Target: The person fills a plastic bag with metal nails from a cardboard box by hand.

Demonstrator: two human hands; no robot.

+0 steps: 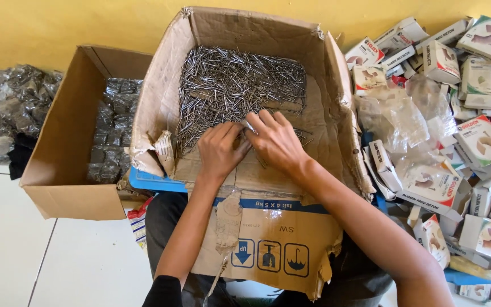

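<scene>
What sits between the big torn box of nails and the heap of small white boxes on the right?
In the head view, crumpled clear plastic bags lie between the torn box and the small white boxes.

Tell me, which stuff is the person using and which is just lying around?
In use: left hand, right hand, nails, torn box.
Lying about: small boxes, clear bags, side box, dark packets.

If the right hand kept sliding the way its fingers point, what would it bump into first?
The right hand points up and left, so it would probably meet the pile of nails in the cardboard box first. It already touches the nearest ones.
</scene>
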